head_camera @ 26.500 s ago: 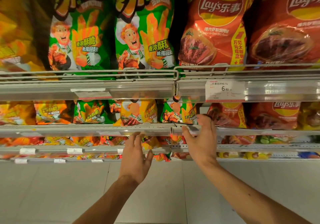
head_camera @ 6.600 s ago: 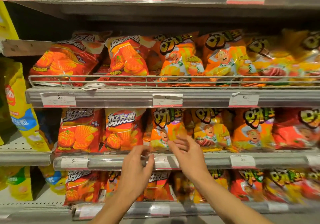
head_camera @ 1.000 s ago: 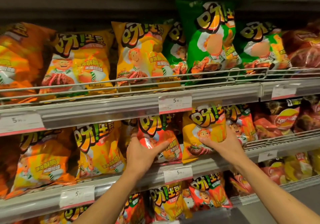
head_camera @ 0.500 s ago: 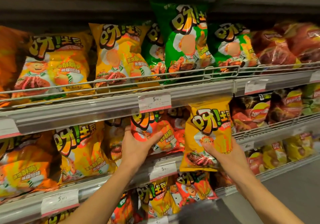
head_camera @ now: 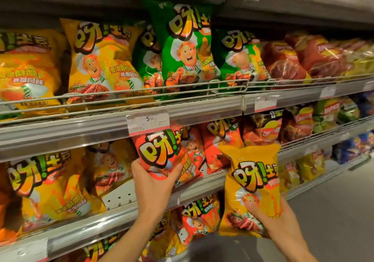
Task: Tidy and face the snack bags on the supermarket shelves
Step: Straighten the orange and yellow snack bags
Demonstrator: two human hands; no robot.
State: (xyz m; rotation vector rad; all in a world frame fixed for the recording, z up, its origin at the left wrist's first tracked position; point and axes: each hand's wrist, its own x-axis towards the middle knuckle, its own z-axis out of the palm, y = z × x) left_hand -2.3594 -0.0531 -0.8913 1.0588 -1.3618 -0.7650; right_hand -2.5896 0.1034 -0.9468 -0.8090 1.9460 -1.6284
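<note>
Grey metal shelves: three tiers (head_camera: 60,132) ran across the view, each front edge carrying a rail with price tags (head_camera: 148,121); the upper tier also had a wire guard along its front edge.
Upper tier: yellow bags (head_camera: 97,63) stood at the left end, green bags (head_camera: 186,45) at the middle, dark red bags (head_camera: 303,59) toward the right end.
Middle tier: yellow bags (head_camera: 46,187) filled the left part; a bare patch of perforated shelf floor (head_camera: 119,195) showed beside them, then orange-red bags.
Yellow bag (head_camera: 253,189): off the shelf, held upright in front of the middle tier's front edge, face toward the camera.
Orange-red bag (head_camera: 162,156): at the middle tier's front edge, tilted, under the price tag.
Left hand (head_camera: 153,187): fingers and thumb wrapped round the orange-red bag's lower part.
Right hand (head_camera: 269,219): thumb pressed on the yellow bag's front, fingers behind, gripping its lower end.
Step, as I judged it: moving the stray yellow bag to its own kind.
Doing it well: carry it left to the bare patch, stand it upright with the logo forward, flush with the front edge; hold lightly so the contents stay whole; straighten the orange-red bag likewise.
</note>
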